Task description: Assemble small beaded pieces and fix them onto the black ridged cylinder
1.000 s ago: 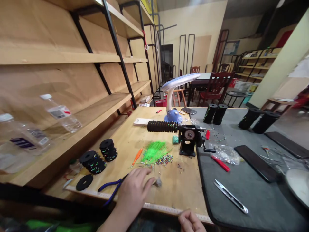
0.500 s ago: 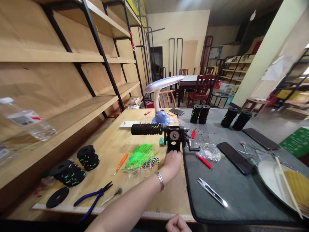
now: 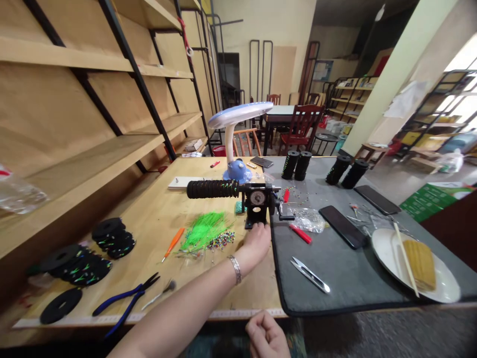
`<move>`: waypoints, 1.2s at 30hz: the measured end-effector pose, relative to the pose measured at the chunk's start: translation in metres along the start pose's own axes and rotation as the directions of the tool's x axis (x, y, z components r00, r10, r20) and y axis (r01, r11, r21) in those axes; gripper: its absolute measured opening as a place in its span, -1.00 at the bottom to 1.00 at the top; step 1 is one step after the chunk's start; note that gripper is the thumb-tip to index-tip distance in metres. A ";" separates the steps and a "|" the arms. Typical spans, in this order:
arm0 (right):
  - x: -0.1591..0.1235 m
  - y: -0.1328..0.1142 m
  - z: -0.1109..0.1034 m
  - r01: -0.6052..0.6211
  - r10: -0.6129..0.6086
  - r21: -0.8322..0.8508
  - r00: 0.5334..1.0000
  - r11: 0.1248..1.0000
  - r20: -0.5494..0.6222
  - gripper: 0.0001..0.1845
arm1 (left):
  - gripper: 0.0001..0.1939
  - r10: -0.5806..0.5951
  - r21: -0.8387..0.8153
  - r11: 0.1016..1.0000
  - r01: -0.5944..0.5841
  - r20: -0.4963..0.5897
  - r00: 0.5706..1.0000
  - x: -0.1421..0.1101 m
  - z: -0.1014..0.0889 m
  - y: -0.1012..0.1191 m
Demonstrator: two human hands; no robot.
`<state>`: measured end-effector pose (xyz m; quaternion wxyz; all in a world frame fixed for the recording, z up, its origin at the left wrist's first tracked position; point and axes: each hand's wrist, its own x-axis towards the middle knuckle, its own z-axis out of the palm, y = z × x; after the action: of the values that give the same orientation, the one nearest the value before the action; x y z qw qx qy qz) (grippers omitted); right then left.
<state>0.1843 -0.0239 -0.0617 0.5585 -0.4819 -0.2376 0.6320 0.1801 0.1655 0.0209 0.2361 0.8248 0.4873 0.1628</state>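
Note:
My left hand (image 3: 256, 240), with silver bangles on the wrist, is closed at the foot of a small black hand-cranked winding machine (image 3: 258, 199). Its fingertips point away from me, and what they hold, if anything, is hidden. A row of black foam spools (image 3: 212, 189) sits on the machine's shaft, sticking out to the left. My right hand (image 3: 267, 335) is curled closed just below the table's front edge; nothing shows between its fingers. Left of the machine lie a bright green bundle of thin strands (image 3: 207, 228) and a pile of coloured beads (image 3: 222, 240).
Blue-handled pliers (image 3: 128, 298), an orange screwdriver (image 3: 173, 243) and stacked foam spools (image 3: 113, 237) lie to the left. On the grey mat (image 3: 298, 293) are thread snips (image 3: 311, 275), a phone (image 3: 343, 226) and a plate (image 3: 447, 293) with food. A blue-white lamp (image 3: 237, 170) stands behind.
The view has tilted down and swung slightly right, so the table things appear higher and further left. More of my right hand shows. My left hand stays by the machine's foot.

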 end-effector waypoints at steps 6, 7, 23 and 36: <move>-0.003 -0.004 -0.007 0.032 -0.032 0.009 0.999 0.999 0.006 -0.41 | -0.86 0.143 -0.344 0.929 -0.136 -0.006 0.990 -0.067 -0.041 -0.003; -0.004 -0.006 -0.008 0.036 -0.036 0.007 0.999 0.999 0.011 -0.41 | -0.90 0.134 -0.501 0.859 -0.108 0.016 0.991 -0.083 -0.047 -0.006; -0.033 -0.021 0.025 -0.015 0.064 -0.234 0.977 0.972 0.204 -0.57 | -0.74 -0.275 -0.740 -0.539 0.403 0.607 0.746 -0.227 -0.008 -0.054; -0.030 -0.016 0.031 -0.014 0.075 -0.327 0.982 0.945 0.176 -0.69 | -0.93 -0.179 -0.609 -0.710 0.355 0.643 0.745 -0.233 0.003 -0.068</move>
<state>0.1625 -0.0400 -0.0254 0.4327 -0.5111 -0.3783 0.6391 0.0220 -0.0124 -0.0276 0.8764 -0.0542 0.3243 0.3518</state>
